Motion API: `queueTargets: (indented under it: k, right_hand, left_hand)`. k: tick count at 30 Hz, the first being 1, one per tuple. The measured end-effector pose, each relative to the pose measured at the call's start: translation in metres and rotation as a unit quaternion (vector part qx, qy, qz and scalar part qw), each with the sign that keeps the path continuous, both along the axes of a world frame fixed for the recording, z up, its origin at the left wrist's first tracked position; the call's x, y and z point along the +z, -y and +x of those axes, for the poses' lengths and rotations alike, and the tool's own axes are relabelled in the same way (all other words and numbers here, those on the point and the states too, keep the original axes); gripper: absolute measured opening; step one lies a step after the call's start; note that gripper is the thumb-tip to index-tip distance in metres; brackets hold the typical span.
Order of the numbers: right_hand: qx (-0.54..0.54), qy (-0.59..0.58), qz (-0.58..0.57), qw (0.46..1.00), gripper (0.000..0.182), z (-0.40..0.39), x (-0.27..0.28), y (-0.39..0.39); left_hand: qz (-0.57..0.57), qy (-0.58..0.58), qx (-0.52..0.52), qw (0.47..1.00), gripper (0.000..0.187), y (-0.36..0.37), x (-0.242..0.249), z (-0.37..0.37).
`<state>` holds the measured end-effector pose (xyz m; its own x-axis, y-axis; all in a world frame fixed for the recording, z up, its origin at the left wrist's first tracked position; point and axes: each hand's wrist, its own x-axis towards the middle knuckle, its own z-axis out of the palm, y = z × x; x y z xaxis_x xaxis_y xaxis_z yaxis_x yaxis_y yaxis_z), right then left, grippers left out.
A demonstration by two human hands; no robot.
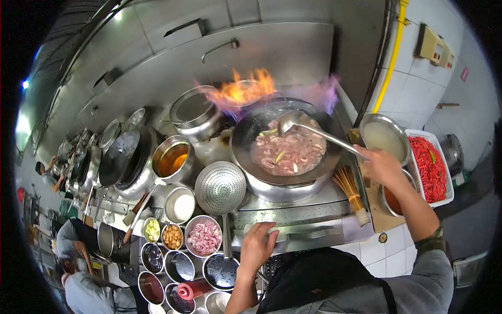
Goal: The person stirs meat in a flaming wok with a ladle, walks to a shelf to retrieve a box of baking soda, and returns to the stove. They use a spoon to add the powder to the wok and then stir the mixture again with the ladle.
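My right hand point(380, 166) is closed around the handle end of a metal ladle point(334, 139). The ladle's bowl rests in a large dark wok point(319, 175), against sliced pinkish meat point(290, 153) in bubbling liquid, with a few pale green and yellow pieces among it. Orange flames point(246, 90) rise behind the wok's rim, and bluish ones flare at its sides. My left hand point(256, 245) hovers or rests by the stove's front edge, fingers slightly bent and thumb apart, with nothing visible in it. Beside it lies a perforated strainer point(220, 188), its handle pointing towards me.
Left of my left hand, several metal bowls hold chopped pink pieces point(204, 236), sauces and a red squeeze bottle point(193, 289). A bamboo brush point(349, 189) stands right of the wok. Beyond it are a bowl of cloudy liquid point(386, 140) and red chillies point(431, 170). Co-workers point(86, 288) stand far left.
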<state>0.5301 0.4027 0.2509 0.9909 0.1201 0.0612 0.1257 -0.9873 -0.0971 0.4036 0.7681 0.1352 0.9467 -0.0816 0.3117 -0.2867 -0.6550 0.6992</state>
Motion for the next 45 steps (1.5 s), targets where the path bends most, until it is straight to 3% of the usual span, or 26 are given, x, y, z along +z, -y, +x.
queueTargets:
  k: [3, 6, 9, 13, 17, 21, 24, 29, 32, 33, 36, 40, 45]
  right_hand:
    - [0.005, 0.059, 0.028, 0.998, 0.055, -0.021, 0.004, 0.018]
    - [0.07, 0.095, 0.128, 0.985, 0.057, -0.039, 0.009, 0.044]
    - [-0.065, -0.07, 0.142, 0.985, 0.056, -0.061, 0.041, 0.038]
    - [-0.041, -0.048, 0.194, 0.979, 0.054, -0.073, 0.004, 0.053]
    - [-0.025, -0.068, 0.372, 0.925, 0.055, -0.071, -0.063, 0.062]
    - [-0.078, -0.136, 0.253, 0.955, 0.054, -0.059, -0.053, 0.029]
    - [-0.037, -0.109, 0.29, 0.95, 0.056, -0.046, -0.056, 0.047]
    - [-0.045, -0.078, 0.246, 0.965, 0.057, -0.055, -0.031, 0.07]
    - [-0.027, -0.095, 0.167, 0.981, 0.057, -0.032, -0.05, 0.07]
    - [-0.015, -0.103, 0.181, 0.978, 0.056, -0.02, -0.061, 0.07]
    - [-0.01, -0.067, 0.196, 0.978, 0.056, -0.008, -0.062, 0.075]
    - [0.015, -0.048, 0.309, 0.95, 0.057, -0.012, -0.054, 0.093]
    - [0.042, -0.082, 0.208, 0.974, 0.052, 0.006, -0.073, 0.079]
  left_hand:
    - [-0.005, 0.005, 0.002, 1.0, 0.019, -0.014, -0.013, -0.005]
    - [-0.006, 0.004, 0.011, 1.0, 0.019, -0.016, -0.014, -0.007]
    - [-0.006, -0.003, 0.006, 1.0, 0.019, -0.012, -0.012, -0.002]
    - [0.004, 0.001, 0.012, 1.0, 0.019, 0.0, -0.002, 0.007]
    - [0.014, -0.012, 0.017, 1.0, 0.019, 0.013, 0.01, 0.015]
    - [0.034, -0.023, -0.006, 0.999, 0.021, 0.033, 0.01, 0.023]
    - [0.022, 0.005, -0.057, 0.998, 0.022, 0.056, 0.02, 0.035]
    - [0.056, 0.091, -0.023, 0.994, 0.023, 0.087, 0.028, 0.065]
    - [0.1, 0.092, 0.005, 0.991, 0.027, 0.108, 0.025, 0.087]
    - [0.112, 0.136, -0.016, 0.984, 0.026, 0.11, 0.012, 0.099]
    - [0.172, 0.098, 0.026, 0.98, 0.019, 0.129, -0.014, 0.112]
    - [0.201, 0.107, 0.03, 0.973, 0.016, 0.129, -0.03, 0.123]
    - [0.251, 0.109, 0.033, 0.961, 0.018, 0.133, -0.025, 0.125]
